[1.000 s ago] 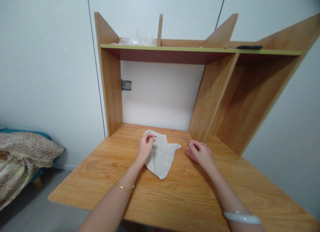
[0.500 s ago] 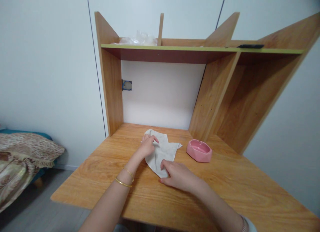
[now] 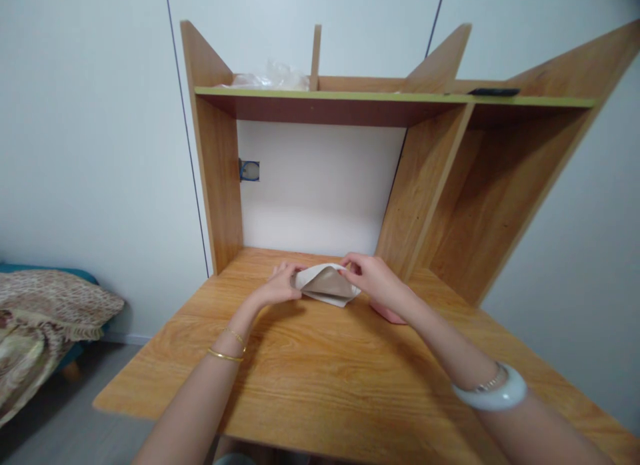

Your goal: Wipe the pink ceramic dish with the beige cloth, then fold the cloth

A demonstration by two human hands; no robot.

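A pale grey-white cloth (image 3: pixel 325 286) is held folded over on itself near the back of the wooden desk, its near edge lifted so that a hollow shows between the layers. My left hand (image 3: pixel 280 283) grips its left end, thumb towards me. At the upper right edge, my right hand (image 3: pixel 369 273) pinches the cloth between thumb and fingers. Behind my right wrist, a pink faceted ashtray (image 3: pixel 389 314) is mostly hidden.
The wooden desk (image 3: pixel 300 371) carries a hutch with a green-edged shelf (image 3: pixel 320 97). A clear plastic bag (image 3: pixel 273 77) and a dark flat object (image 3: pixel 494 91) lie on that shelf. An uncovered socket box (image 3: pixel 249 171) is at the back left. A bed with a patterned blanket (image 3: pixel 55 305) stands left.
The cloth lay spread flat; now its near part is raised and folded away from me. My right hand moved up and away with it, covering much of the ashtray. My left hand shifted left.
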